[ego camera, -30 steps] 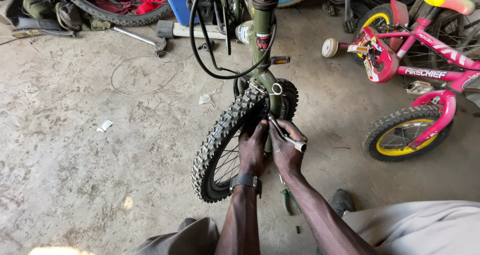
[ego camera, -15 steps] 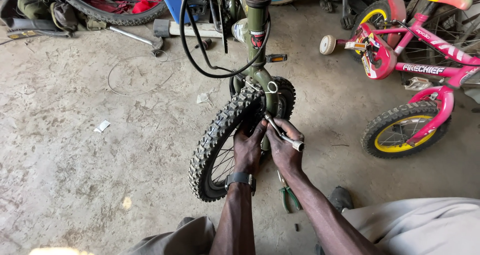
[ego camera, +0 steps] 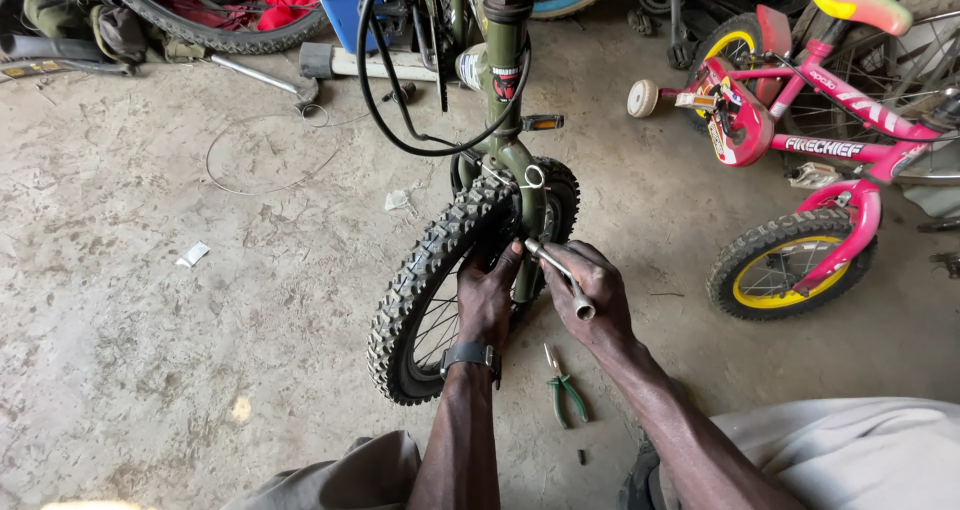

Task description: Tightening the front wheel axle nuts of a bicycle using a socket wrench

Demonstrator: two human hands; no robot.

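Wrench (ego camera: 560, 277) gripped by right hand (ego camera: 592, 300), angled up-left toward fork; left hand (ego camera: 487, 295) clasps wheel (ego camera: 440, 280).

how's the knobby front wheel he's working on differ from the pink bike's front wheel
The knobby front wheel has a chunky black tread and sits in an olive fork, with the left hand on it. The pink bike's front wheel looks smaller, has a yellow rim and finer tread, untouched. Both stand on the concrete floor.

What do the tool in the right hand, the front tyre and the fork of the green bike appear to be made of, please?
The socket wrench in the right hand looks like bare steel: silvery with a dull shine. The front tyre looks like matt black rubber with chunky knobs. The fork seems to be metal painted olive green, slightly glossy.
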